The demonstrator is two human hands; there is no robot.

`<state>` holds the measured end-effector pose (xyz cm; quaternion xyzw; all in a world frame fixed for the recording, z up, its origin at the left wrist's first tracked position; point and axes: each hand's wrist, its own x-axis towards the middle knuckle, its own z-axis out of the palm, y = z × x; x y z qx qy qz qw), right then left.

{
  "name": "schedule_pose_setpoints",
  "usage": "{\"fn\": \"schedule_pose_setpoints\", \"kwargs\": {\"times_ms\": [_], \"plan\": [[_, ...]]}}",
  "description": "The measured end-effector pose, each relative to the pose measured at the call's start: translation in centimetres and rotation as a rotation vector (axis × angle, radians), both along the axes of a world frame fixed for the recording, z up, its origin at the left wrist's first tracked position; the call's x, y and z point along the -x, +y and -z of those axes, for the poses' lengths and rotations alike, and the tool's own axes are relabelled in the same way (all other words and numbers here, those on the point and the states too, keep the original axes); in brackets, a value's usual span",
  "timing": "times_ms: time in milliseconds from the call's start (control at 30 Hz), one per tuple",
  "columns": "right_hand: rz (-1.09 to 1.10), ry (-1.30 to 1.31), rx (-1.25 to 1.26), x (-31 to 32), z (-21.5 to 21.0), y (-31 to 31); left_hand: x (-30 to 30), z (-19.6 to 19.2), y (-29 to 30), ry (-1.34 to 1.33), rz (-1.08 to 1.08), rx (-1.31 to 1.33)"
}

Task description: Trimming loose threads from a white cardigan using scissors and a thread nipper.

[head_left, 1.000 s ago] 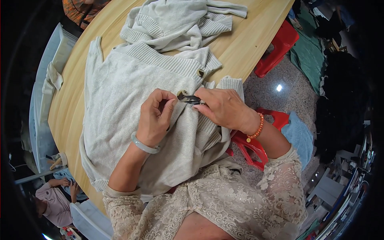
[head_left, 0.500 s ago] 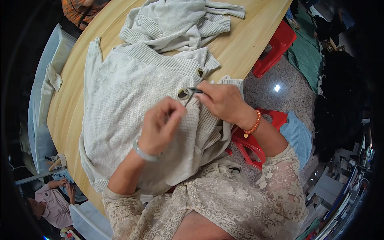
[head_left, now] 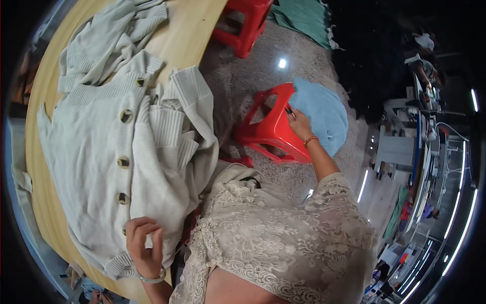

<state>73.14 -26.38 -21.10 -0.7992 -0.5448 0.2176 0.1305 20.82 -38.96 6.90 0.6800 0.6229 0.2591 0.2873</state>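
Observation:
A cream knitted cardigan [head_left: 91, 157] with dark-centred buttons down its front lies on the table at the left. My left hand [head_left: 144, 245] rests by its lower button, fingers loosely curved, the thumb apart and nothing visible in them. Out to the right, my right hand [head_left: 300, 125] is closed around small dark thread snips [head_left: 290, 111], whose tips point up and left. That hand is over a red plastic stool [head_left: 276, 124], beside a light blue knitted piece [head_left: 321, 116] draped on it.
Another cream knit [head_left: 101, 43] lies farther back on the wooden table [head_left: 185, 30]. A second red stool [head_left: 245, 28] stands past the table's right edge. Green cloth [head_left: 306, 23] and a dark heap [head_left: 359, 66] lie on the speckled floor beyond.
My view has turned right. My right hand has moved from the cardigan's buttons out to the red stool, still holding the snips. My left hand has moved down toward the cardigan's lower button.

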Motion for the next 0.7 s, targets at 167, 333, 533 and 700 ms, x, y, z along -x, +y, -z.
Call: {"fn": "schedule_pose_setpoints", "kwargs": {"times_ms": [167,333,533,700], "plan": [[0.077,-0.066,-0.077,1.6,4.6,-2.8,1.3,0.4,-5.0,0.031,-0.249,-0.019],[-0.297,-0.011,-0.308,-0.7,7.8,-5.9,2.1,-1.2,-8.1,0.182,-0.228,-0.224],[-0.348,-0.198,-0.345,1.9,0.2,-6.4,2.0,-0.4,-14.6,0.359,-0.423,-0.317],[-0.927,0.37,-0.358,17.5,-12.2,-7.0,4.5,2.6,-20.2,0.36,-0.767,-0.386]]}}
